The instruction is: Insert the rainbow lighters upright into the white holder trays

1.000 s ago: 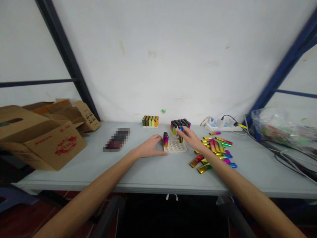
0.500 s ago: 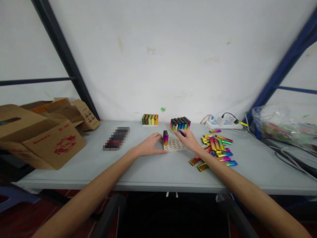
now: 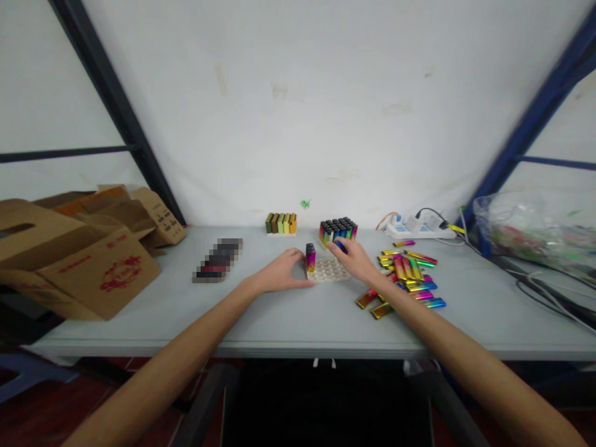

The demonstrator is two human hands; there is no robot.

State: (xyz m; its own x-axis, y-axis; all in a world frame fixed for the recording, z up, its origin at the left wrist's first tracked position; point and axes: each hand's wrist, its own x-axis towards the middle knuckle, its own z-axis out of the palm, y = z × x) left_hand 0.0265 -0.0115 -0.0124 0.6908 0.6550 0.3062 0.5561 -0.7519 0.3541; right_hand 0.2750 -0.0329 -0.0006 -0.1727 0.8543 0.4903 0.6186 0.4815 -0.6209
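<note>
While my left hand, spread wide, braces the white tray, my right hand pinches a blue-ended lighter at its far-right edge — best kept upright, I judge.

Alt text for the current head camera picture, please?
A person's left hand is at the left edge of a white tray holding upright lighter-like pieces; the right hand grips a blue piece. Loose shiny pieces lie rightward.
</note>
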